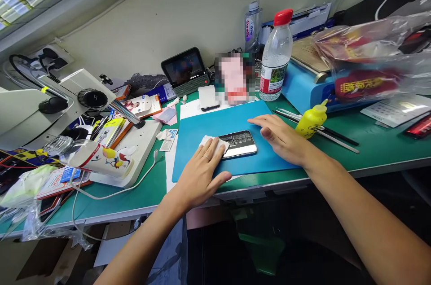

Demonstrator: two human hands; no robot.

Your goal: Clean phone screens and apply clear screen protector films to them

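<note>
A smartphone with a dark, reflective face and a silver edge lies flat on a blue mat. My left hand, with a ring on one finger, rests flat with fingers stretched over a folded white tissue. The tissue lies at the phone's left end, partly hidden under those fingers. Just right of the phone, my right hand is open, its fingers apart and nothing in it. Beyond that hand stands a yellow squeeze bottle with a thin nozzle, beside several slender tools.
A microscope and a tilted printed bottle occupy the left side. Behind the mat are a small screen device and a red-capped water bottle. A blue machine under plastic packaging stands right. A white cable crosses the green table.
</note>
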